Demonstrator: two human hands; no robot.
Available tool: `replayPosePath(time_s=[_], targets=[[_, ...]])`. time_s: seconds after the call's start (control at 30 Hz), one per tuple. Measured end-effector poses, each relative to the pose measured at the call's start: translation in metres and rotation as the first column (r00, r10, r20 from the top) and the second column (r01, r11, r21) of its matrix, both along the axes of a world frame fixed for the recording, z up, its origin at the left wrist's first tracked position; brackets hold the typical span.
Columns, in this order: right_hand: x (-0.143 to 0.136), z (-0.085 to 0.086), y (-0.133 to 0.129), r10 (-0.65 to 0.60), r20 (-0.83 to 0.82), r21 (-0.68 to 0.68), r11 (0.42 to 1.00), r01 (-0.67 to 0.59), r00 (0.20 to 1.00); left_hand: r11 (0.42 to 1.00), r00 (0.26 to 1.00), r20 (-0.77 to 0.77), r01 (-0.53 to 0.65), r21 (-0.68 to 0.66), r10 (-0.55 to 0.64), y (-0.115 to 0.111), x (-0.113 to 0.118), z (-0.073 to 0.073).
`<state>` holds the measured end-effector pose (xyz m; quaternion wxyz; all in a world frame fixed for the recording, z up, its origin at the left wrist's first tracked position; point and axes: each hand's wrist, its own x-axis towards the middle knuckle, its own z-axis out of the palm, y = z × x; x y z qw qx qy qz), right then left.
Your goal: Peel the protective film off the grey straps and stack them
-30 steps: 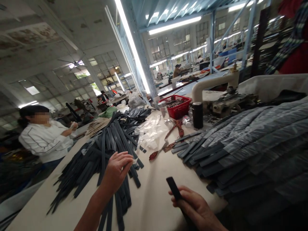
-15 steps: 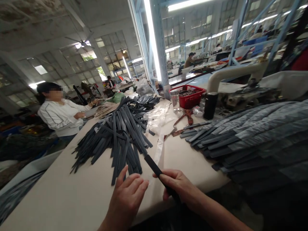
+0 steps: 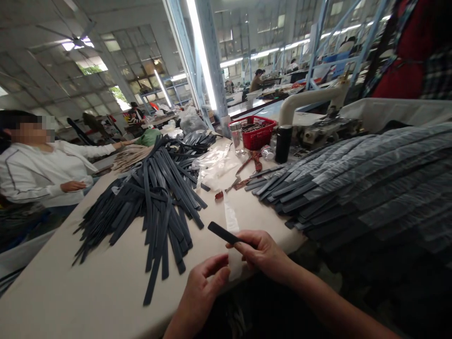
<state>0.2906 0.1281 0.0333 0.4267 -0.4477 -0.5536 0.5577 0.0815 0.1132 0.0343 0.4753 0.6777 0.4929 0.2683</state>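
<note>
My right hand (image 3: 263,252) is closed round a dark flat strap (image 3: 221,232), whose rounded end points up and to the left over the table. Below it, a thin translucent plastic strip (image 3: 231,216) runs down the tabletop to the near edge, passing behind the strap. My left hand (image 3: 205,285) has thumb and fingers closed at the strip's lower end, just left of my right hand. Left of both hands lies a big loose pile of similar dark straps (image 3: 158,188). On the right, a stack of straps (image 3: 353,174) is partly covered in clear plastic.
A red basket (image 3: 259,136), a glass jar (image 3: 236,136) and a black cylinder (image 3: 283,143) stand towards the back. Scissors with wrapped handles (image 3: 254,161) lie before them. Across the table at left sits a co-worker (image 3: 38,174). A machine with a pale curved arm (image 3: 300,101) is behind.
The view has turned right. My right hand has tilted the strap flatter, clear of the pile. My left hand has gone from open fingers to closing at the plastic strip.
</note>
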Motion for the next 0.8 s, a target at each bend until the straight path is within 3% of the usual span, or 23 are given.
replayPosePath(time_s=[0.07,0.13,0.37,0.5,0.57,0.67,0.73,0.8], targets=[[0.004,0.003,-0.001,0.004,0.026,0.044,0.999,-0.005,1.0,0.978,0.995,0.083,0.078,-0.195,-0.063,0.003,0.015,0.001],[0.007,0.004,-0.001,0.003,0.046,0.083,0.997,-0.006,0.999,0.959,0.993,0.099,0.095,-0.265,-0.07,0.006,0.027,-0.001],[0.018,0.001,-0.003,0.006,0.088,0.16,0.987,-0.02,0.996,0.922,0.972,0.194,0.191,-0.337,-0.13,0.018,0.044,-0.004],[0.023,0.0,-0.001,-0.006,0.108,0.213,0.977,-0.018,0.994,0.93,0.979,0.162,0.173,-0.324,-0.126,0.024,0.053,0.0],[0.025,-0.001,-0.001,-0.046,0.075,0.22,0.975,0.028,0.996,0.929,0.982,0.181,0.119,-0.35,-0.058,0.026,0.057,0.0],[0.032,-0.001,-0.005,-0.175,-0.016,0.183,0.967,0.175,0.984,0.894,0.924,0.331,-0.023,-0.448,0.19,0.03,0.062,-0.005],[0.037,-0.002,-0.013,-0.209,-0.005,0.167,0.964,0.207,0.978,0.848,0.798,0.483,-0.065,-0.526,0.36,0.034,0.065,-0.007],[0.042,-0.005,-0.025,-0.172,0.097,0.197,0.969,0.151,0.98,0.816,0.651,0.592,-0.076,-0.573,0.476,0.038,0.067,-0.007]])
